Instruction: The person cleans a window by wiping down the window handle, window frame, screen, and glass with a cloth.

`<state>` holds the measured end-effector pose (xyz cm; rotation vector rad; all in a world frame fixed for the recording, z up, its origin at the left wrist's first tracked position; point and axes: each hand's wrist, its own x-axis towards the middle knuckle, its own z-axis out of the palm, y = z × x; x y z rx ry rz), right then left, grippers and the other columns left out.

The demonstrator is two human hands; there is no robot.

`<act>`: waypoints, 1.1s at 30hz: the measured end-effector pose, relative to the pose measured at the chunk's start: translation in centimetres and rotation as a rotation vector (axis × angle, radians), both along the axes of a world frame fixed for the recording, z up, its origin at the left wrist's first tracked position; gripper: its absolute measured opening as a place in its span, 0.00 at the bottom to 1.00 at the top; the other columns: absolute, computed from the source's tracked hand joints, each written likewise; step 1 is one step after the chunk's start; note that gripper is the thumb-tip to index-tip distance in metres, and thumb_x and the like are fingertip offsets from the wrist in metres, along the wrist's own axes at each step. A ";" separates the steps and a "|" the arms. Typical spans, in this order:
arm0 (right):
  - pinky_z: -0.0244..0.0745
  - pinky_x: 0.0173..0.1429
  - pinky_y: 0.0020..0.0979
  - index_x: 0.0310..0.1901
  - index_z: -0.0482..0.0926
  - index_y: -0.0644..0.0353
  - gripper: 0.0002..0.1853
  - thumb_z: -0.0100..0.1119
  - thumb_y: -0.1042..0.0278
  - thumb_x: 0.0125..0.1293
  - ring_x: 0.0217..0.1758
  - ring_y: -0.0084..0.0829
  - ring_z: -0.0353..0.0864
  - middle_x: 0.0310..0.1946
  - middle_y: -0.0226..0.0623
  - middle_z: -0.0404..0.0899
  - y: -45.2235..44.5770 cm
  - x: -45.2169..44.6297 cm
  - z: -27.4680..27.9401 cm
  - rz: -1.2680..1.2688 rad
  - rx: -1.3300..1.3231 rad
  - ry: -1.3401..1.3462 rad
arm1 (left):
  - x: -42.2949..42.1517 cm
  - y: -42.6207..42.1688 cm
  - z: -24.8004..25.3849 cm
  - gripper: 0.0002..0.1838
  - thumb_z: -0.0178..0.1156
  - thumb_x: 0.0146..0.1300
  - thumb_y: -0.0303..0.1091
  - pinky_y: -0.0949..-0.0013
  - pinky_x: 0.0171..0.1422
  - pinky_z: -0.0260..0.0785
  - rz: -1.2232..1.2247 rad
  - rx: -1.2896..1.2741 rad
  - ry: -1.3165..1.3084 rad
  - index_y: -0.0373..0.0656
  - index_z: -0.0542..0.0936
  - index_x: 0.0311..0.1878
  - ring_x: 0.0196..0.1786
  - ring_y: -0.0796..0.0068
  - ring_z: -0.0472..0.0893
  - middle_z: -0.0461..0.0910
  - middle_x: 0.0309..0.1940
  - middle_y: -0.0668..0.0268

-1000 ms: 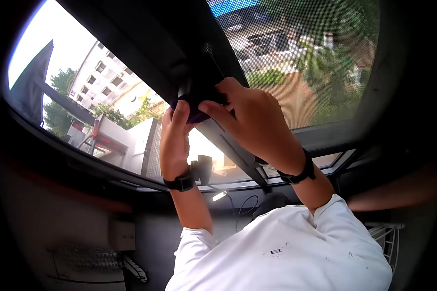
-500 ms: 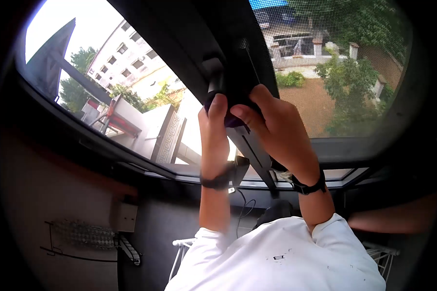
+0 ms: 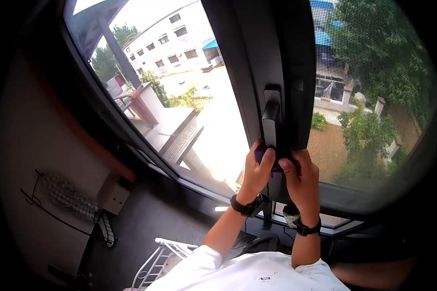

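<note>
A dark window handle (image 3: 271, 127) points down on the black window frame (image 3: 245, 72). Around its lower end, my left hand (image 3: 258, 170) and my right hand (image 3: 302, 178) press in from either side, thumbs toward each other. Bunched between the fingers is a dark purple cloth (image 3: 260, 153), mostly hidden by both hands. My left fingers are closed on it against the handle's tip. The right fingers curl round the same cloth at the frame. Each wrist wears a black band.
A mesh screen (image 3: 359, 97) fills the right pane; clear glass lies left, with buildings outside. Below stands a white metal rack (image 3: 155, 264). On the lower left are a small box (image 3: 112, 195) and a wall-side rack with patterned fabric (image 3: 70, 198). Someone's bare limb (image 3: 374, 274) shows lower right.
The view has shifted, so the window and the hands sit lower and further right, and the handle is more fully visible. Both hands still hold the cloth close to the handle's lower end.
</note>
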<state>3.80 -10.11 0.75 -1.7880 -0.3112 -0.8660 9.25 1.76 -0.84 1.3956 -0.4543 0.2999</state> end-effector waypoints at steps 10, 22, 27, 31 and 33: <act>0.68 0.29 0.28 0.42 0.71 0.61 0.08 0.54 0.66 0.68 0.23 0.33 0.75 0.22 0.42 0.73 1.0 0.9 -1.6 -0.042 0.048 -0.074 | 0.7 2.0 -0.3 0.33 0.71 0.52 0.47 0.71 0.47 0.70 -0.157 0.094 -0.079 0.34 0.68 0.53 0.43 0.74 0.76 0.76 0.40 0.60; 0.71 0.27 0.37 0.40 0.71 0.60 0.07 0.53 0.66 0.69 0.25 0.47 0.80 0.24 0.47 0.76 0.2 1.4 5.4 -0.121 -0.227 -0.138 | -0.9 2.1 7.6 0.18 0.62 0.61 0.40 0.77 0.36 0.69 -0.025 0.222 -0.065 0.35 0.72 0.45 0.33 0.83 0.74 0.77 0.32 0.67; 0.72 0.28 0.35 0.41 0.71 0.61 0.08 0.55 0.66 0.68 0.27 0.46 0.81 0.24 0.46 0.77 0.3 0.6 4.8 -0.086 -0.147 -0.041 | -0.5 1.6 6.2 0.18 0.60 0.62 0.40 0.78 0.41 0.68 -0.145 0.042 -0.036 0.37 0.72 0.47 0.37 0.83 0.73 0.76 0.36 0.69; 0.73 0.28 0.33 0.41 0.72 0.62 0.10 0.60 0.68 0.64 0.27 0.45 0.81 0.25 0.48 0.77 1.4 0.1 0.1 -0.164 -0.064 -0.043 | -0.9 1.2 1.6 0.17 0.57 0.63 0.36 0.77 0.45 0.68 -0.134 -0.036 0.052 0.36 0.70 0.50 0.40 0.82 0.73 0.74 0.37 0.68; 0.73 0.27 0.34 0.40 0.73 0.63 0.10 0.61 0.67 0.63 0.27 0.46 0.81 0.25 0.47 0.78 1.2 0.7 -1.8 -0.195 -0.087 -0.033 | -0.7 1.3 1.2 0.17 0.56 0.63 0.35 0.77 0.45 0.68 -0.135 -0.010 -0.014 0.35 0.70 0.50 0.40 0.82 0.74 0.74 0.37 0.68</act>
